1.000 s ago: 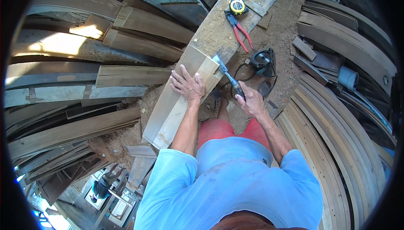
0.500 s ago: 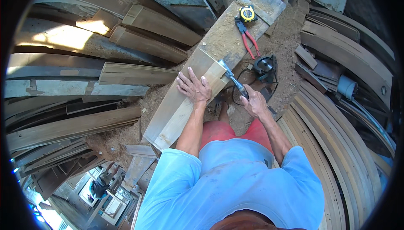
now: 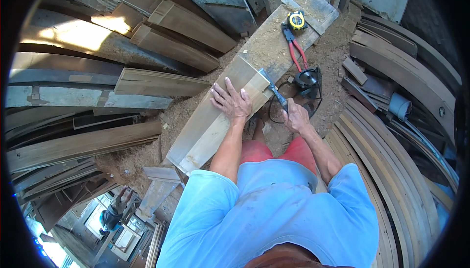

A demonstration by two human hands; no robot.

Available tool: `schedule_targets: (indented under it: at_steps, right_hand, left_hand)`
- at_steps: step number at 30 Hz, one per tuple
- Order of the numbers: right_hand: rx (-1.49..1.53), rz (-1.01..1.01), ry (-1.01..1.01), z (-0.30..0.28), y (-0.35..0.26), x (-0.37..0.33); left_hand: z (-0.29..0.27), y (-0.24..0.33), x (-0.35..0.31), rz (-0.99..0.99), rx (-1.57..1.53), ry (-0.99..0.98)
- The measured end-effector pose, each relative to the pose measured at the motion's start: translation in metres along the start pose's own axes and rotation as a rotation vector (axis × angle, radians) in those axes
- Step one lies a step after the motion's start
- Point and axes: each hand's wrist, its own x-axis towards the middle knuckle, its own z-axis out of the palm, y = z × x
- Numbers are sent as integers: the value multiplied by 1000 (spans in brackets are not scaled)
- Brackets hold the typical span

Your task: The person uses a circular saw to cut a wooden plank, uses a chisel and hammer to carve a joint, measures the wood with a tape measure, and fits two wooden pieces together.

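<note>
My left hand (image 3: 233, 104) lies spread and flat on a pale wooden board assembly (image 3: 203, 135). It holds nothing, and its fingers point toward the board's far end. My right hand (image 3: 296, 116) is wrapped round the dark grip of a steel hand tool (image 3: 278, 94) with a flat, blade-like head. The tool's head is at the far right corner of the board; whether it touches the wood I cannot tell. Beneath the board's far end runs a dusty plank bench (image 3: 267, 42). Pliers with red handles (image 3: 296, 50) and a yellow tape measure (image 3: 296, 20) lie on that bench.
A dark power tool with a cord (image 3: 308, 82) sits beside the bench. Stacked planks lie at left (image 3: 83, 145) and right (image 3: 391, 170). Sawdust and scraps cover the ground (image 3: 323, 57). Another person (image 3: 113, 214) is far off at lower left.
The whole view has shifted slightly, so the board and bench appear a little further right. My left hand stays on the board, and my right hand keeps hold of the steel tool.
</note>
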Motion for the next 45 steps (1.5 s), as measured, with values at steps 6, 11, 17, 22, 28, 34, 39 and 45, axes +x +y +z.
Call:
schedule_targets:
  at_steps: [6, 11, 17, 22, 28, 34, 39, 45]
  right_hand:
    - [-35, 60, -9, 3, -8, -4]
    - [-72, 84, -35, 2, -2, 6]
    - [-37, 79, -28, -5, 0, -6]
    - [-150, 19, 68, -1, 14, 4]
    - [13, 67, 294, -28, 5, -30]
    - [1129, 188, -206, -59, 14, -56]
    - [1415, 310, -528, -20, 56, -49]
    - [1179, 230, -438, 8, 69, -46]
  left_hand:
    - [-5, -2, -1, -10, 4, -12]
    - [-4, 2, 3, 4, 1, -3]
    - [-4, -3, -5, -16, -4, -21]
    - [-2, 0, 1, -7, -12, -8]
    - [-3, 1, 0, -18, -22, -18]
    - [-2, 0, 0, 2, -14, 9]
    - [-4, 1, 0, -10, 5, -11]
    - [0, 0, 0, -14, 11, -7]
